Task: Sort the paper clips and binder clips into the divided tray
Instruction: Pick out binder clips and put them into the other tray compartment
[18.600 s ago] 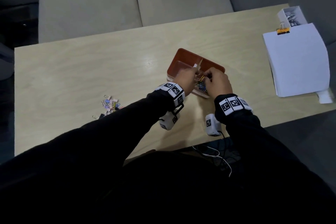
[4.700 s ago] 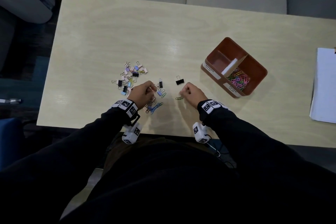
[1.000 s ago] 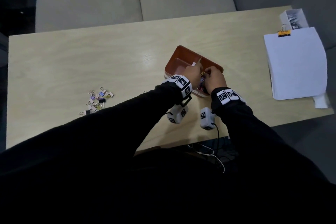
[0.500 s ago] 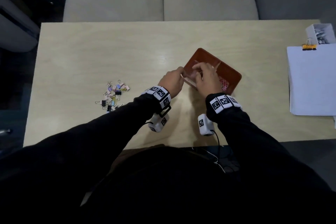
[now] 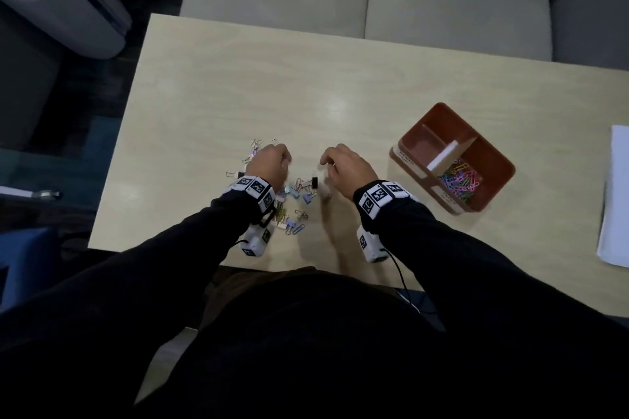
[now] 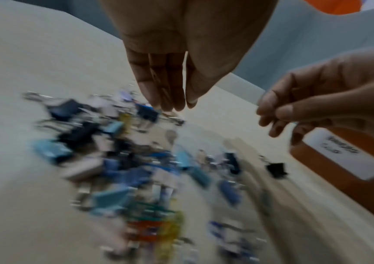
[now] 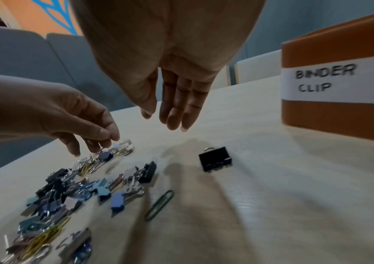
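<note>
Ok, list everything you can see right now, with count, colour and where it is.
divided tray: one, reddish brown, table right of the hands; far compartment bare
paper clips in tray: many, mixed colours, near compartment
loose clip pile: many binder and paper clips, blue, black, yellow, silver, under and beside the left hand
black binder clip: one, apart from the pile toward the tray
green paper clip: one, at the pile's edge
BINDER CLIP label: one, white, tray side
paper stack: white, table's right edge
table: one, pale wood
left hand: over the pile, fingertips among the clips
right hand: above the black binder clip, empty
</note>
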Available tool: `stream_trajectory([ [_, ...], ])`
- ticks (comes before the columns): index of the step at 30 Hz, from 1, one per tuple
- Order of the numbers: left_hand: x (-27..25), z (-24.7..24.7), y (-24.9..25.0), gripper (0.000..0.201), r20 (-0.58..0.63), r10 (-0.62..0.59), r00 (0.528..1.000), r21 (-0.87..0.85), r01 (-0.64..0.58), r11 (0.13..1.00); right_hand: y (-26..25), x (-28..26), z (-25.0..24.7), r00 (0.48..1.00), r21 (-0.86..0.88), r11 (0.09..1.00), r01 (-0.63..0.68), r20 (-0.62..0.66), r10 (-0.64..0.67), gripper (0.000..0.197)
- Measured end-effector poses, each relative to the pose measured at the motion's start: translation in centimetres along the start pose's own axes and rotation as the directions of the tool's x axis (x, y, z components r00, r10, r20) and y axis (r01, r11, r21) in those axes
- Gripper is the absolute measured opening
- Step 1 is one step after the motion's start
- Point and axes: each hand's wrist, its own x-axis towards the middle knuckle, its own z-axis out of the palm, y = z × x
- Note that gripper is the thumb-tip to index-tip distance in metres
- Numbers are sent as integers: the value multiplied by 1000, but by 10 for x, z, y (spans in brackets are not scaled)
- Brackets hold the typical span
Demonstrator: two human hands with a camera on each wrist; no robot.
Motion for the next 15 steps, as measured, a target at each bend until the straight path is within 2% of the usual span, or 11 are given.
stream_trajectory([
  [3,7,-7,-32,19,-50,-19,999,118,25,993,-12,14,11,998,-44,998,44,53,-42,24],
  [6,12,-8,-52,23,-18,7,1000,242,-2,970,-28,30,20,993,-64,994,92,81,-87,22],
  [11,17,-7,-57,14,-10,62,998,244,-57,968,-56,55,34,989,-109,988,106,111,-94,18],
  [15,20,-7,-57,21,9,75,997,218,-75,973,-71,73,44,990,-201,976,85,131,-60,19],
])
